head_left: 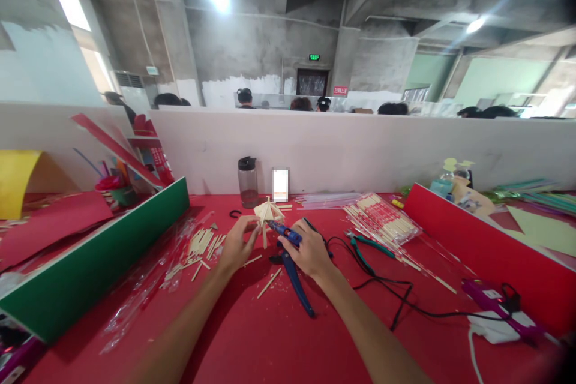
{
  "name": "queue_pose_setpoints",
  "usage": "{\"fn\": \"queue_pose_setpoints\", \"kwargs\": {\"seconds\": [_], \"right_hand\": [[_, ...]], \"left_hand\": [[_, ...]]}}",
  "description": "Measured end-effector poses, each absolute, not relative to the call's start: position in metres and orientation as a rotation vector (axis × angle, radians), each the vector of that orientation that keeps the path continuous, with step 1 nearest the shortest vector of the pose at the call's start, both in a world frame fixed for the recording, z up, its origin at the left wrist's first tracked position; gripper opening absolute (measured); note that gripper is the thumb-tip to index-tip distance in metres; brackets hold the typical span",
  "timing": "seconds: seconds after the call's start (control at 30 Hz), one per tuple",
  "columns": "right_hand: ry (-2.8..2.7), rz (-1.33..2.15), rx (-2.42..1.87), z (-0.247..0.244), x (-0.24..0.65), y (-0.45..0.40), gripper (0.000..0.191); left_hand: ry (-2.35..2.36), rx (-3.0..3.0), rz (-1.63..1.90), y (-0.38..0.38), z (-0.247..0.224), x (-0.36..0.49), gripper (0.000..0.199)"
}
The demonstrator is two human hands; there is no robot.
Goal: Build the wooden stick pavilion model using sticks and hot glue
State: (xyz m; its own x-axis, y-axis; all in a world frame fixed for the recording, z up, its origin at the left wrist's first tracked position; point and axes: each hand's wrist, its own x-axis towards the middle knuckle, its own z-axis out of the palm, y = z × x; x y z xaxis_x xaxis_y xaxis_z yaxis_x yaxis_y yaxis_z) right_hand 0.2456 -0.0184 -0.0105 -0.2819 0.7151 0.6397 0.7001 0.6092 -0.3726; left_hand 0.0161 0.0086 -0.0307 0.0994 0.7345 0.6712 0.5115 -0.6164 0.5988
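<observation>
A small roofed model of pale wooden sticks (pixel 266 211) sits near the middle of the red table. My left hand (pixel 240 242) pinches its left side with thumb and fingers; the exact grip point is partly hidden. In my right hand (pixel 310 250) is a blue glue gun (pixel 285 231), its nozzle pointing left at the model, by my left fingertips. Under my right hand lie blue-handled cutters (pixel 297 285) on the table. A loose wooden stick (pixel 269 284) rests to their left among small scraps.
Cut sticks (pixel 204 244) are piled on the left beside clear plastic wrapping. Right of my hands are green-handled pliers (pixel 371 247), a black cord (pixel 405 295), packed sticks (pixel 382 219) and a purple power strip (pixel 499 309). A bottle (pixel 248 183) and a phone-like white screen (pixel 280 184) stand behind.
</observation>
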Motion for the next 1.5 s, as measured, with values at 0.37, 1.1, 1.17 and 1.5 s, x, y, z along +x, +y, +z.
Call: {"fn": "queue_pose_setpoints", "kwargs": {"seconds": [0.37, 1.1, 1.17, 1.5], "right_hand": [[-1.958, 0.059, -1.169, -0.0114, 0.2424, -0.0149, 0.031], [-2.049, -0.002, -1.174, -0.0100, 0.2495, -0.0162, 0.035], [-2.043, -0.005, -1.176, -0.0108, 0.2490, -0.0157, 0.035], [-2.047, 0.031, -1.171, -0.0111, 0.2479, -0.0147, 0.034]], "left_hand": [[1.241, 2.190, 1.532, 0.0085, -0.0298, 0.0157, 0.023], [1.255, 2.190, 1.525, 0.0070, -0.0285, 0.0163, 0.022], [1.259, 2.187, 1.525, 0.0069, -0.0286, 0.0164, 0.022], [1.251, 2.188, 1.526, 0.0055, -0.0264, 0.0178, 0.023]]}}
